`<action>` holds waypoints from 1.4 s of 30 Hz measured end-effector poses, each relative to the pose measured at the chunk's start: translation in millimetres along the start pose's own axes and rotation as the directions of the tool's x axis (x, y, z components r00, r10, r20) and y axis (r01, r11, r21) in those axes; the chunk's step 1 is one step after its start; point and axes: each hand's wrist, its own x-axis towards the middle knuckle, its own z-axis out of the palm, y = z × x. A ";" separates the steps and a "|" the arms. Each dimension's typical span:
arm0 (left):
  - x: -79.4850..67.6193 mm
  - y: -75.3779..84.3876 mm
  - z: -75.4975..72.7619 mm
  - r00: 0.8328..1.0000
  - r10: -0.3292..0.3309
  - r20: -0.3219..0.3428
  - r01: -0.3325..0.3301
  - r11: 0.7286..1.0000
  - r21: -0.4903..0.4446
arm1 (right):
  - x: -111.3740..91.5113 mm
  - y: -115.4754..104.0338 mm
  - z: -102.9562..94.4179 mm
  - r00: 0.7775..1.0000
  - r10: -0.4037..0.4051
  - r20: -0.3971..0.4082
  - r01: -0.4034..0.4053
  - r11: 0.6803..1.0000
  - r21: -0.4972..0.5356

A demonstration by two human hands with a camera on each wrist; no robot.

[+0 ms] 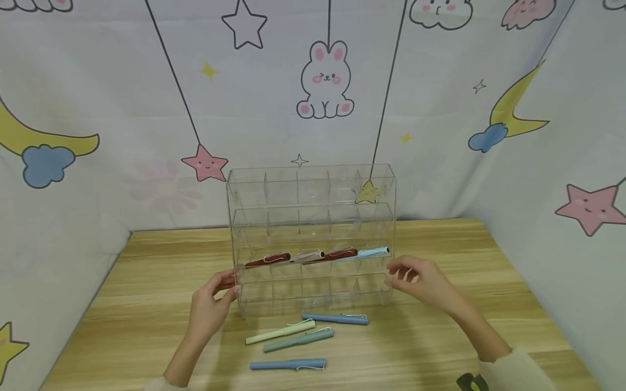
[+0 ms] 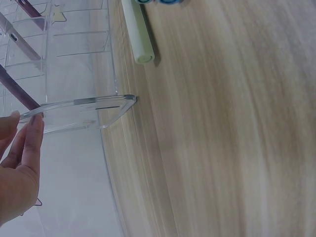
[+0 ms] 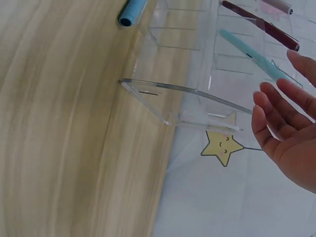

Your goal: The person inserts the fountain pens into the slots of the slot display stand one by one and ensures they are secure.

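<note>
A clear acrylic pen rack (image 1: 313, 279) with stepped tiers stands on the table. At its left side my left hand (image 1: 209, 309) pinches the side panel's edge, thumb at the front and fingertips along the outer face. My right hand (image 1: 424, 279) is beside the right panel, fingers loosely bent and nothing held; the right wrist view shows its fingertips near the panel edge. One tier holds a dark red pen (image 1: 266, 260), a pinkish-grey pen (image 1: 308, 256), another dark red pen (image 1: 342, 253) and a light blue pen (image 1: 374, 252).
In front of the rack lie a blue pen (image 1: 335, 319), a pale green pen (image 1: 281, 332), a grey-green pen (image 1: 298, 340) and another blue pen (image 1: 288, 364). A white printed cloth (image 1: 274, 130) hangs behind and at both sides of the wooden table (image 1: 161, 260).
</note>
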 end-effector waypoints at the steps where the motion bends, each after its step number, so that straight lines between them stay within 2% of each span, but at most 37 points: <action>1: -0.1 -0.1 -0.2 1.000 -0.005 0.000 0.005 1.000 0.001 | -2.5 0.2 3.1 1.000 0.000 0.026 -0.001 1.000 0.019; 7: -0.7 -0.4 -0.8 1.000 -0.019 0.002 0.019 1.000 0.008 | -13.7 4.0 27.0 0.985 0.022 0.173 -0.045 0.990 0.133; 12: -1.2 -0.3 -1.1 1.000 -0.024 0.001 0.024 1.000 0.013 | -19.0 10.8 52.6 0.973 0.041 0.226 -0.072 0.989 0.132; 18: -1.2 0.5 -0.9 1.000 -0.022 0.002 0.022 1.000 0.002 | -24.5 23.6 83.2 0.981 0.036 0.190 -0.047 0.998 0.052; 23: -1.3 1.2 -0.5 1.000 -0.024 0.005 0.024 1.000 0.002 | -27.9 31.8 97.8 0.987 0.075 0.145 -0.074 0.997 -0.014; 42: -0.2 0.5 -0.8 0.999 -0.038 0.012 0.038 0.999 -0.007 | -31.7 41.4 113.7 0.998 0.013 0.065 -0.011 0.999 -0.035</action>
